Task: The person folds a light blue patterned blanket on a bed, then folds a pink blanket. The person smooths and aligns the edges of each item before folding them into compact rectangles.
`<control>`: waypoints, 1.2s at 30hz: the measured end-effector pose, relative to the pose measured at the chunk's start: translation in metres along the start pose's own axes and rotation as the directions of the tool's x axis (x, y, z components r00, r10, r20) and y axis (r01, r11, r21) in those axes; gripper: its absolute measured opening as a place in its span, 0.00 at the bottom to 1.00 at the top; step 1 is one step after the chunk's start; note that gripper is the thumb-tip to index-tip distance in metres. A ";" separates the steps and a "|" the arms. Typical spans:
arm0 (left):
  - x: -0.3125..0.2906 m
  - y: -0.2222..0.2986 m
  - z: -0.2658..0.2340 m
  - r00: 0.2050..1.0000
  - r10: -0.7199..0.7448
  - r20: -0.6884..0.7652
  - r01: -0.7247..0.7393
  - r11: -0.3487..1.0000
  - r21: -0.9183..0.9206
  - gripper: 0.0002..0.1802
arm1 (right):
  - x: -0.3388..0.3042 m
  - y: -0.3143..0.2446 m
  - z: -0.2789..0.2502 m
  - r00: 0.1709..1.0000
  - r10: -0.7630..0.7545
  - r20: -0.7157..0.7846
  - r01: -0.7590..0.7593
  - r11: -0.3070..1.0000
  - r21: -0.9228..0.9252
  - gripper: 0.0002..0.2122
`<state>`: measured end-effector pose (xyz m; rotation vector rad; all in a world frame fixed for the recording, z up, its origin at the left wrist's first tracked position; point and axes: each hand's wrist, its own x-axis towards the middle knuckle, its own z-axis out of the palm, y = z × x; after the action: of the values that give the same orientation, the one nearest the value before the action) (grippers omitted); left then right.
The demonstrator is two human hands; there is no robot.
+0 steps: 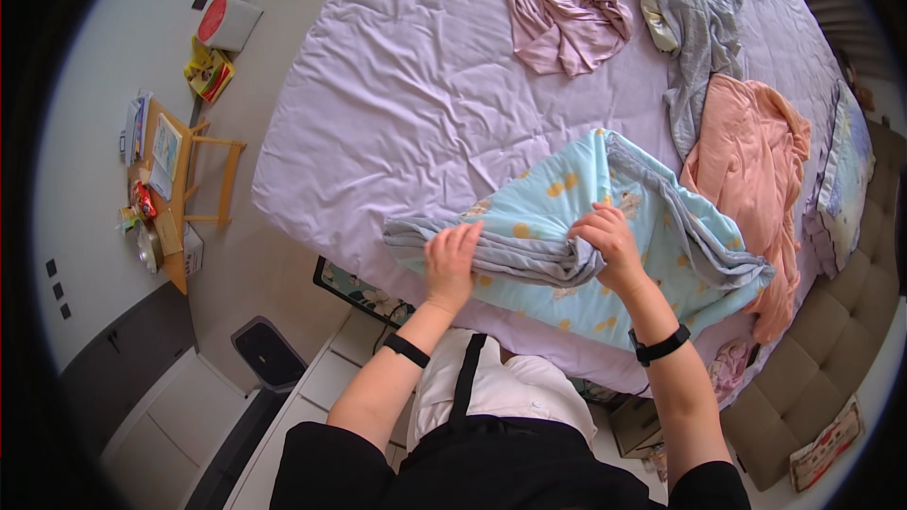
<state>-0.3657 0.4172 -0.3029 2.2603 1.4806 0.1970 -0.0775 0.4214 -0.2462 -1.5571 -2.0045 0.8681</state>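
Observation:
A light blue quilt [557, 191] with yellow and animal prints lies spread near the front of the bed, its grey edge showing along the far right. Along its near side a grey strip [525, 257] is folded over in several layers. My left hand [453, 260] is laid over the left part of this grey fold, fingers curled across it and the thumb hidden. At the fold's right end, my right hand [609, 241] is closed on the quilt, bunching the cloth under its fingers. Both forearms reach in from the lower edge, each with a black wristband.
A lilac sheet [378, 113] covers the bed. A pink cloth [567, 9], a grey garment [699, 28] and a peach garment [746, 151] lie beyond and right of the quilt. A pillow [844, 170] rests by the padded headboard [831, 321]. Leftward stands a small wooden table [168, 227].

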 end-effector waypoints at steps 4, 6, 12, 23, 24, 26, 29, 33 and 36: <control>-0.037 -0.047 0.002 0.988 -0.153 0.002 0.153 0.985 0.078 0.36 | -0.016 -0.029 -0.004 0.997 0.026 -0.071 -0.027 0.999 -0.020 0.11; -0.057 -0.062 0.011 0.991 -0.130 -0.044 0.133 0.988 0.075 0.34 | -0.022 -0.038 -0.001 0.990 0.065 -0.128 -0.067 0.998 -0.009 0.10; -0.094 -0.070 0.016 0.992 -0.121 -0.017 0.122 0.992 0.044 0.32 | -0.033 -0.055 0.007 0.972 0.102 -0.211 -0.112 0.993 -0.035 0.09; -0.078 -0.097 -0.004 0.983 -0.186 0.002 0.186 0.982 0.026 0.10 | -0.039 -0.076 -0.012 0.983 0.087 -0.165 -0.100 0.992 -0.072 0.09; -0.076 -0.102 -0.004 0.990 -0.120 0.069 0.119 0.993 0.014 0.10 | -0.040 -0.078 -0.012 0.985 0.084 -0.153 -0.097 0.992 -0.081 0.09; -0.072 -0.107 -0.007 0.979 0.025 0.201 -0.020 0.999 -0.027 0.08 | -0.040 -0.084 -0.017 0.987 0.083 -0.135 -0.097 0.990 -0.105 0.10; -0.077 -0.108 -0.018 0.969 0.035 0.246 -0.007 0.993 -0.114 0.14 | -0.054 -0.081 -0.018 0.951 0.243 -0.191 -0.248 0.969 -0.004 0.10; -0.091 -0.088 -0.054 0.979 -0.085 0.184 0.129 0.962 -0.239 0.24 | -0.070 -0.058 -0.023 0.854 0.373 -0.363 -0.270 0.913 0.305 0.10; -0.112 -0.083 -0.061 0.983 -0.145 0.115 0.181 0.889 -0.421 0.28 | -0.047 -0.088 -0.039 0.865 0.231 -0.445 -0.208 0.973 0.101 0.09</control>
<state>-0.5035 0.3611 -0.2712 1.7634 1.4128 0.3416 -0.0981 0.3693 -0.1547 -1.7882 -1.4824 0.5553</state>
